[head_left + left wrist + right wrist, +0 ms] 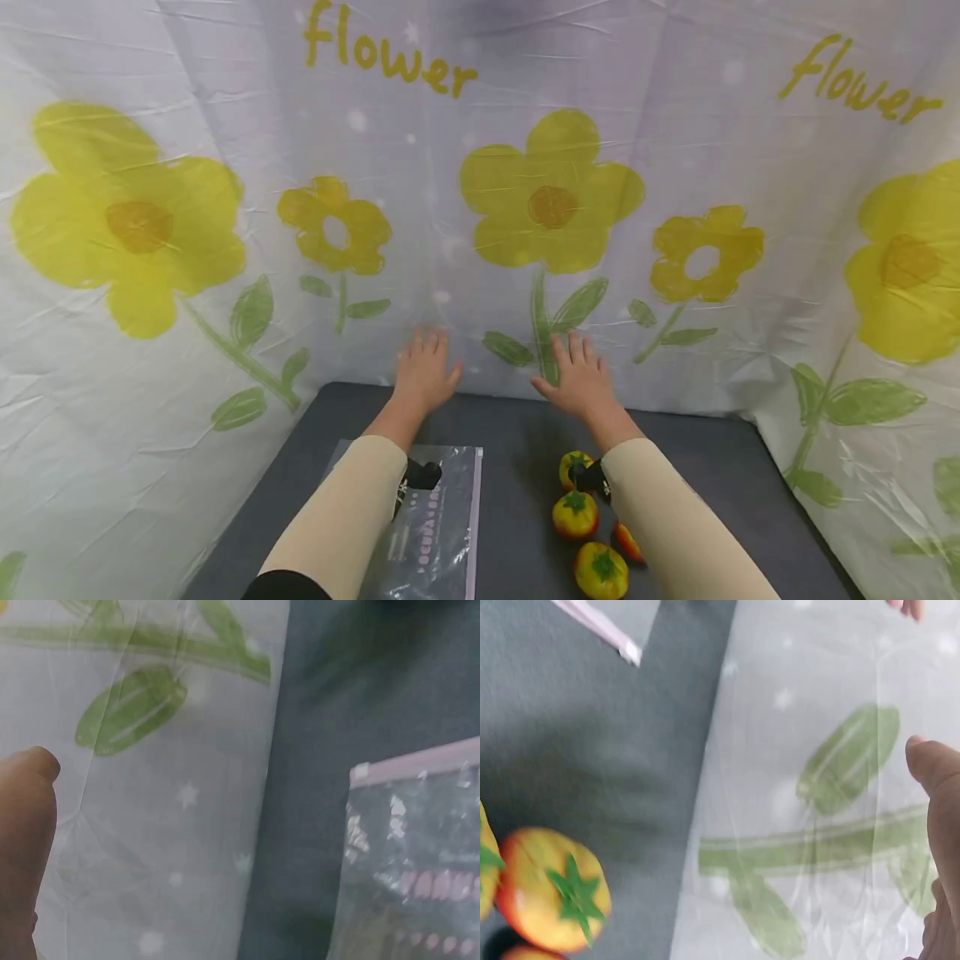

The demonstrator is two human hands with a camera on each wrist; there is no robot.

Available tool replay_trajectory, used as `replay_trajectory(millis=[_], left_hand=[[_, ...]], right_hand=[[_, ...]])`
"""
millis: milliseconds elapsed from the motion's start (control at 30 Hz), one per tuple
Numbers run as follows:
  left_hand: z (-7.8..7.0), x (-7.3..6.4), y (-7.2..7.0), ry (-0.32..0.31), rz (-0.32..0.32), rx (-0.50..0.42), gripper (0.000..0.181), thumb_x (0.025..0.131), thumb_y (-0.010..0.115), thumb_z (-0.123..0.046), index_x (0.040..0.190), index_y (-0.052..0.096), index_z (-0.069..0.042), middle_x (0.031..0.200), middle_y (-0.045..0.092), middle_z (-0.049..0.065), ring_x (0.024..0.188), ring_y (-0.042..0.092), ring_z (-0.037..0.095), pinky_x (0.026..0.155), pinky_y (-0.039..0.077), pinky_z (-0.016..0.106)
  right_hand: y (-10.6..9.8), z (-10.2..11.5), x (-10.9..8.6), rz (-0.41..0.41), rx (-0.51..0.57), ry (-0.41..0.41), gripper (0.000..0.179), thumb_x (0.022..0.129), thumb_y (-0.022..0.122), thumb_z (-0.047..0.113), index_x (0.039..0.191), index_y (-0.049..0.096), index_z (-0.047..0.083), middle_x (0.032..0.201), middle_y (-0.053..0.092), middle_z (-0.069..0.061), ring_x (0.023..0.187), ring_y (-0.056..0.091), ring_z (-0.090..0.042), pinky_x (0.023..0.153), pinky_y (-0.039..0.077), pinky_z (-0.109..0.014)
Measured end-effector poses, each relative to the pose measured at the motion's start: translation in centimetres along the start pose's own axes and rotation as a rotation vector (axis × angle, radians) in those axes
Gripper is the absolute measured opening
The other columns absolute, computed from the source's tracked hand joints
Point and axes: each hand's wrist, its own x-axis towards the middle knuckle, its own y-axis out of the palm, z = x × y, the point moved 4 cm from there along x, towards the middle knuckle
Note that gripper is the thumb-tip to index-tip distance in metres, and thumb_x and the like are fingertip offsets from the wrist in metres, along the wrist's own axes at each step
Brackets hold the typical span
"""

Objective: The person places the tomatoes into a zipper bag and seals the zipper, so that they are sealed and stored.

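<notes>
Both my hands reach forward above the far edge of the dark table, palms down and fingers spread. My left hand [425, 372] holds nothing; behind it, under the left forearm, lies a clear zip bag [450, 508] with a pink slider edge and pink print. My right hand [581, 379] is likewise bare, with its thumb [937, 769] pointing inward. Near the right forearm sit several yellow-red fruits with green star-shaped tops, among them a middle fruit [575, 515] and a front fruit [601, 571]. The right sleeve partly hides one redder fruit [627, 542].
The dark grey table [517, 467] ends at a white curtain [420, 250] printed with yellow flowers, which stands at the back and both sides. Dark wrist straps show at both cuffs.
</notes>
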Motion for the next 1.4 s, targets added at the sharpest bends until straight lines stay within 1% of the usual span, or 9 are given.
replay_trajectory(millis=[233,400,600,800,1033,1100,1167,1300,1400], left_hand=[[-1.1,-2.9,0.9,0.038,-0.072,-0.079,0.062,0.106,0.054,-0.035,0.152,0.041,0.004,0.153,0.044,0.022,0.146,0.032,0.045,0.113,0.034,0.056],[-1.8,-5.4,2.0,0.026,-0.090,-0.206,0.060,0.102,0.060,-0.029,0.149,0.044,0.005,0.145,0.052,0.022,0.132,0.050,0.040,0.099,0.048,0.054],[-3.4,-8.8,3.4,-0.025,-0.090,-0.325,0.062,0.100,0.063,-0.027,0.150,0.045,0.004,0.141,0.056,0.023,0.129,0.054,0.041,0.098,0.049,0.054],[-4.7,-12.2,4.8,-0.064,-0.110,-0.409,0.059,0.097,0.065,-0.024,0.145,0.049,0.006,0.133,0.060,0.025,0.118,0.060,0.044,0.091,0.053,0.054],[-6.2,-15.7,6.1,-0.122,-0.145,-0.485,0.054,0.089,0.072,-0.018,0.134,0.058,0.008,0.120,0.066,0.026,0.104,0.067,0.042,0.080,0.057,0.051],[-6.5,-16.5,6.4,-0.135,-0.151,-0.499,0.048,0.088,0.073,-0.018,0.128,0.063,0.007,0.110,0.069,0.021,0.097,0.068,0.038,0.078,0.057,0.049],[-6.6,-17.2,6.8,-0.153,-0.155,-0.499,0.037,0.087,0.073,-0.018,0.116,0.068,0.004,0.093,0.069,0.012,0.081,0.068,0.029,0.068,0.056,0.044],[-6.7,-18.2,7.9,-0.184,-0.128,-0.484,0.015,0.085,0.073,-0.019,0.091,0.066,-0.008,0.068,0.057,-0.002,0.058,0.052,0.014,0.051,0.044,0.033],[-6.7,-18.8,8.9,-0.185,-0.109,-0.444,0.020,0.085,0.075,-0.022,0.080,0.059,-0.013,0.065,0.055,-0.003,0.054,0.049,0.012,0.048,0.041,0.032]], right_hand=[[1.7,1.8,-2.0,0.003,0.087,-0.050,0.087,0.100,0.059,0.054,0.163,0.021,0.009,0.167,0.011,-0.026,0.151,0.011,-0.050,0.115,0.016,-0.069],[3.1,3.1,-3.6,0.065,0.172,-0.069,0.084,0.100,0.061,0.050,0.162,0.025,0.007,0.166,0.013,-0.026,0.151,0.015,-0.049,0.114,0.018,-0.070],[3.9,4.7,-6.6,0.156,0.316,-0.060,0.074,0.098,0.068,0.039,0.157,0.038,0.005,0.163,0.024,-0.027,0.147,0.029,-0.047,0.112,0.023,-0.070],[5.4,5.4,-9.3,0.137,0.423,-0.066,0.066,0.096,0.073,0.033,0.149,0.049,0.002,0.158,0.035,-0.027,0.140,0.039,-0.048,0.107,0.032,-0.069],[6.9,5.6,-11.9,0.128,0.520,-0.044,0.055,0.095,0.073,0.034,0.139,0.060,0.003,0.151,0.046,-0.025,0.133,0.049,-0.047,0.103,0.041,-0.064],[7.0,5.8,-12.5,0.120,0.544,-0.053,0.052,0.095,0.073,0.034,0.135,0.063,0.003,0.148,0.050,-0.025,0.131,0.052,-0.047,0.102,0.041,-0.064],[7.0,6.1,-13.1,0.109,0.557,-0.075,0.049,0.094,0.073,0.033,0.133,0.065,0.003,0.145,0.052,-0.025,0.128,0.054,-0.046,0.101,0.043,-0.064],[7.1,6.9,-13.9,0.064,0.534,-0.120,0.045,0.094,0.073,0.033,0.129,0.068,0.005,0.140,0.057,-0.022,0.123,0.059,-0.042,0.098,0.047,-0.061],[7.4,7.4,-14.4,0.016,0.510,-0.136,0.042,0.094,0.073,0.032,0.128,0.068,0.007,0.138,0.060,-0.017,0.121,0.061,-0.037,0.096,0.050,-0.057]])
